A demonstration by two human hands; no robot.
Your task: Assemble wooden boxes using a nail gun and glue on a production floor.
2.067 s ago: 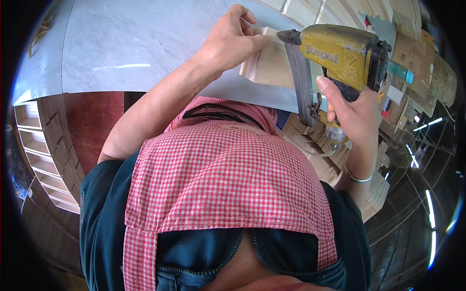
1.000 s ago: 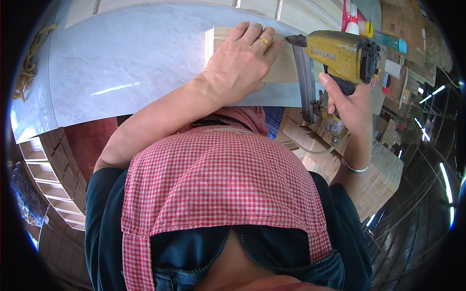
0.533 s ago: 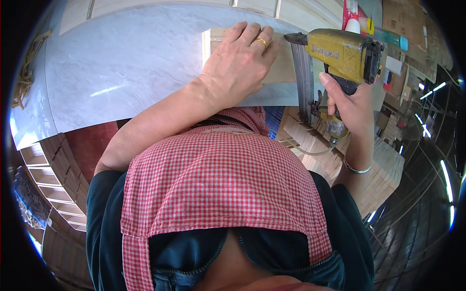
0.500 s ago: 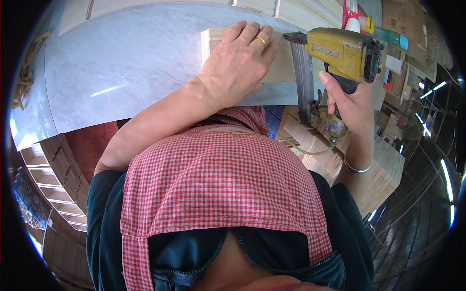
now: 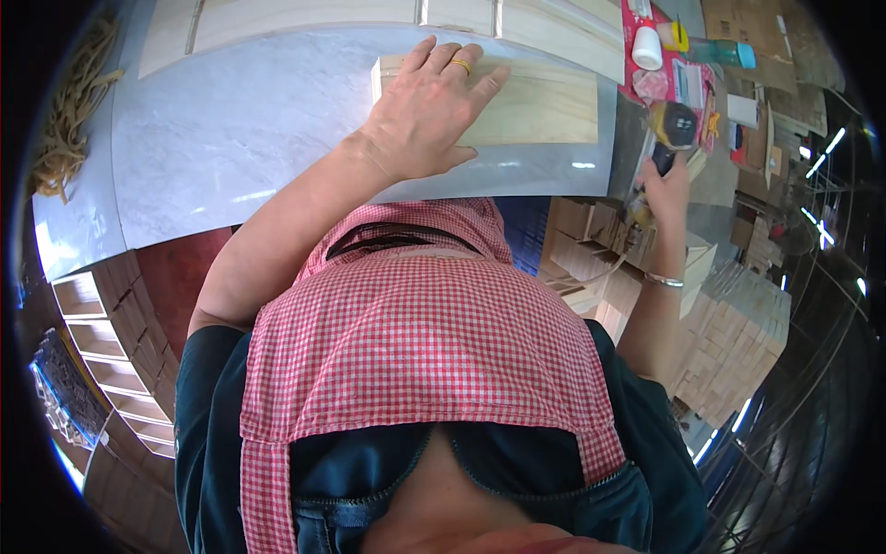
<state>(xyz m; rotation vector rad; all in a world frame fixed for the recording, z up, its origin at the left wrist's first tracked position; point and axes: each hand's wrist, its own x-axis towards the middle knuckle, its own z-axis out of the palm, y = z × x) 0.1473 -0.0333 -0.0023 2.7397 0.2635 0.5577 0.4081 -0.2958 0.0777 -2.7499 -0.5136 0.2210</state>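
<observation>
My left hand (image 5: 429, 115) lies flat on a pale wooden box or drawer piece (image 5: 544, 106), its fingers stretched over the left end. The wood rests near the front edge of a grey-blue marbled tabletop (image 5: 249, 129). Off to the right, beyond the end of the wood, my right hand (image 5: 666, 189) is wrapped round the handle of a yellow and black nail gun (image 5: 672, 129). The tool is blurred and stands apart from the wood. Its lower part is hard to make out.
Long wooden panels (image 5: 314, 17) lie along the table's far side. At the back right are a white bottle (image 5: 647, 48) and a teal-capped bottle (image 5: 724, 53). Tan strips (image 5: 78, 111) hang in a bundle at the left. Wooden pieces are stacked (image 5: 729, 342) at the lower right.
The nail gun in my right hand has moved right, away from the wood, uncovering its right end. My left hand stays on the wood, slightly further left in the picture.
</observation>
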